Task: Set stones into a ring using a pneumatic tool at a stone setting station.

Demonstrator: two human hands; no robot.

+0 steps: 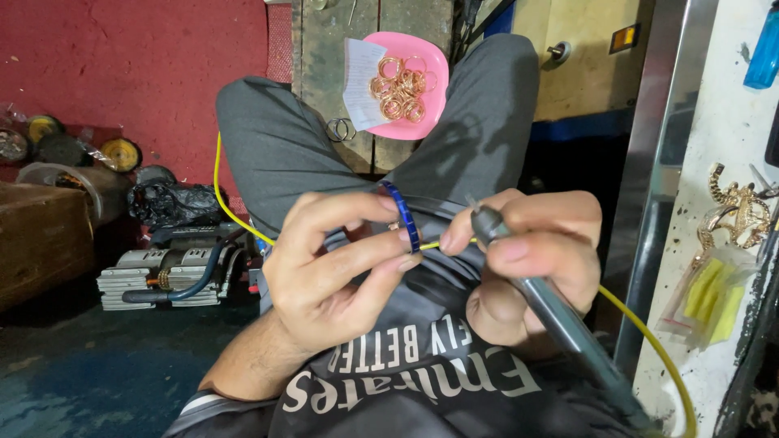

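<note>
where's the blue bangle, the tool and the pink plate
blue bangle (403, 212), head view, on its outer rim between the fingers
tool (542, 302), head view, mid shaft
pink plate (436, 57), head view, bare right rim

Head-worn camera looks steeply down, close over the seated wearer's lap (381, 154) and hands, toward the floor (89, 365)

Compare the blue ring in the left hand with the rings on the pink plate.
The blue ring is blue, single, and held edge-on by the left hand. The gold rings are gold-coloured, many, and lie piled flat on the pink plate, untouched. Both are round bands.
</note>
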